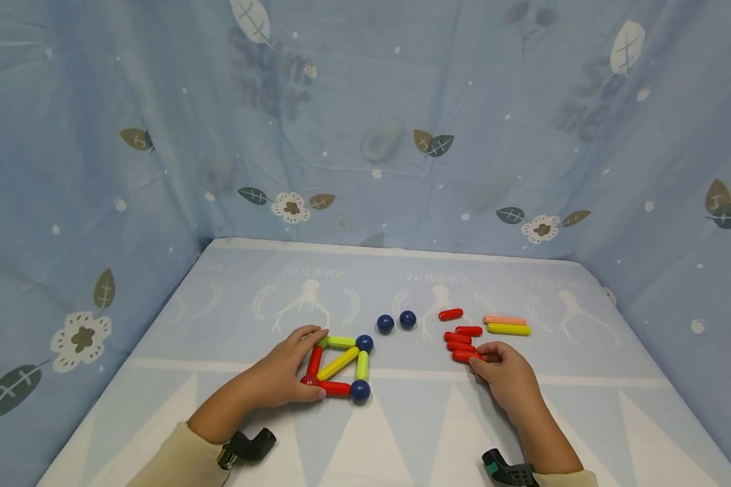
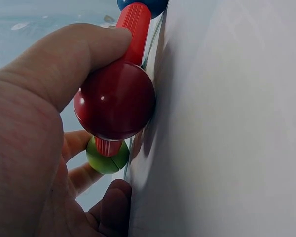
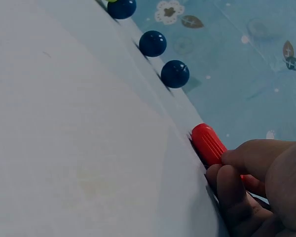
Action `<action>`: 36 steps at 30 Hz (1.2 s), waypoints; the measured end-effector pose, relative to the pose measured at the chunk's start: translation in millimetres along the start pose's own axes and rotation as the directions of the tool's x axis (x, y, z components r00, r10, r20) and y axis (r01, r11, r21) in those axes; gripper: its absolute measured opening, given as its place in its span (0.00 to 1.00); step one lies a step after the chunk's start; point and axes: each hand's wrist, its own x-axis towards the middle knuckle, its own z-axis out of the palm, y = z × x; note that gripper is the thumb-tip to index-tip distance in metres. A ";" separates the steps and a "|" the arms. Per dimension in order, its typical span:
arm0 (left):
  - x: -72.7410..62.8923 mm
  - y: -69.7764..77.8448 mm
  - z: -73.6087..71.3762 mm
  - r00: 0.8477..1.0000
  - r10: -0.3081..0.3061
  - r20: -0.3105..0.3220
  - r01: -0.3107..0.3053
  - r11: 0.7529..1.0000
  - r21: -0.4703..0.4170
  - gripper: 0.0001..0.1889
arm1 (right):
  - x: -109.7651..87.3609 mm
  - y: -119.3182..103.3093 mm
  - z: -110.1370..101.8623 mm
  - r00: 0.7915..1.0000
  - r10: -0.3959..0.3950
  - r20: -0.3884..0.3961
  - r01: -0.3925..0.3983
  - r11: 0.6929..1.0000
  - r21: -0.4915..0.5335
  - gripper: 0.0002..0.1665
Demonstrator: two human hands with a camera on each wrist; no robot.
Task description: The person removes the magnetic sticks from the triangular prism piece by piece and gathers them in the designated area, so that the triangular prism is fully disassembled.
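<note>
Tabletop [image 1: 414, 433] beneath pinched red rod [image 1: 463, 356], long axis left-right

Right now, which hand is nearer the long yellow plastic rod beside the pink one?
Right hand: pinching a short red plastic rod, just nearer you than the yellow rod. Left hand: far leftward, holding the multicoloured rod-and-ball frame.

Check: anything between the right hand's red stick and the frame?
Nothing visible stands between the red stick in the right hand and the frame; the two loose blue balls sit farther back, off the straight line.
</note>
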 end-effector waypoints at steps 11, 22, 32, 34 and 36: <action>1.4 0.1 -0.1 1.000 0.001 -0.002 -0.001 1.000 -0.002 0.56 | -0.2 -0.9 -0.2 1.000 0.017 -0.018 -0.017 0.999 -0.035 0.23; -1.5 0.3 -0.3 1.000 0.000 0.000 0.000 1.000 -0.007 0.56 | -11.5 -11.2 2.8 0.992 -0.061 -0.108 0.037 0.977 -0.209 0.28; -2.9 1.8 -3.9 1.000 0.006 0.008 -0.006 1.000 -0.030 0.58 | -37.3 -45.2 40.7 0.947 -0.311 0.083 0.320 0.883 -0.342 0.14; -2.9 1.8 -3.8 1.000 0.003 0.007 -0.002 0.999 -0.039 0.59 | -41.2 -50.0 50.1 0.944 -0.310 0.116 0.331 0.881 -0.339 0.14; -2.8 1.6 -2.8 1.000 -0.002 0.008 0.002 0.999 -0.046 0.59 | -44.7 -54.3 57.8 0.940 -0.308 0.148 0.341 0.877 -0.340 0.14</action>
